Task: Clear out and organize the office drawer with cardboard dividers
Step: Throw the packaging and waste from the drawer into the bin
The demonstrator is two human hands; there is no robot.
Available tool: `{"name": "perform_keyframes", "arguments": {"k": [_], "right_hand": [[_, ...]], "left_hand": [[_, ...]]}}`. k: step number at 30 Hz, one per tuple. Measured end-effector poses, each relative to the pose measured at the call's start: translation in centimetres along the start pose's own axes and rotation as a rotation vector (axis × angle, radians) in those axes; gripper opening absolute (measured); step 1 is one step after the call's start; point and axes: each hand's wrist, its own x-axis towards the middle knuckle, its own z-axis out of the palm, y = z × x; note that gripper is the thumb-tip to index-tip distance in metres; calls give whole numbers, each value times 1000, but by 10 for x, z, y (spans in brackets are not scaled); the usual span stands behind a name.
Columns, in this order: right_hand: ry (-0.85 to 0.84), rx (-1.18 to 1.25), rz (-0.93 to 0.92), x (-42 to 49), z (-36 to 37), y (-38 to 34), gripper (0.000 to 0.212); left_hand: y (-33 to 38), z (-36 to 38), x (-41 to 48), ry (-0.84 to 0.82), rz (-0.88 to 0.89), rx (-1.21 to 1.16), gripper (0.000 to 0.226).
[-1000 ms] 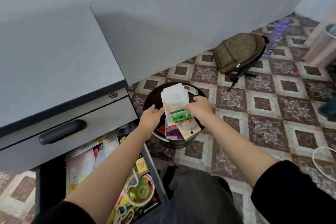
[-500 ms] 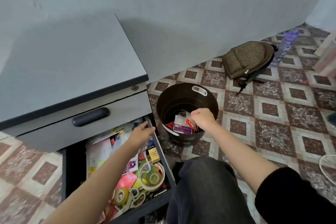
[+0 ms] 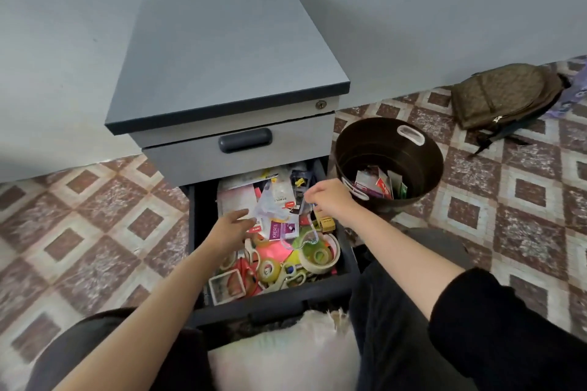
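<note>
The open dark grey bottom drawer [image 3: 279,300] of the small grey cabinet [image 3: 228,51] is right in front of you, pulled out toward your knees. Both of your hands are over it.

Your left hand [image 3: 233,227] reaches into the middle of the drawer. Its fingers are stretched out and touch a crumpled clear plastic bag [image 3: 270,205] that lies on top of papers. The bag hides the fingertips.

Your right hand [image 3: 327,200] hangs over the far right part of the drawer with its fingers curled down. A thin pale cord [image 3: 313,232] runs just under it. You cannot tell if the fingers pinch the cord.

Near the front of the drawer lie a big roll of clear sticky tape [image 3: 319,255] and a small purple box [image 3: 274,229]. The rest is a jumble that is hard to make out.

To the right, on the tiled floor [image 3: 95,216], stands a round dark brown plastic bin [image 3: 422,181] with small packs inside. A brown backpack [image 3: 505,95] lies far right by the wall.
</note>
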Motion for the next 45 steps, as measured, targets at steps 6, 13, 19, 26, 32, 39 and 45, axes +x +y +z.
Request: {"name": "perform_keyframes", "arguments": {"k": [6,13,19,26,32,39,45], "right_hand": [[-57,-66,22,16,45,10,23],[-33,-238,-8,49,80,12,19],[52,-546,-55,69,88,22,36],[-224,-827,-178,85,103,33,63],[-350,-998,-167,88,110,44,61],[-412,-984,-137,71,111,55,62],[-438,-1019,-158,47,109,58,62]], "left_hand": [[-45,-29,14,91,-40,64,42],[-58,-30,52,113,-42,222,49],[-60,-29,93,63,21,460,62],[-71,-21,119,-79,79,799,73],[-80,-16,120,-157,55,788,77],[-86,-16,102,-205,36,840,76],[-90,-10,81,-213,7,927,79]]}}
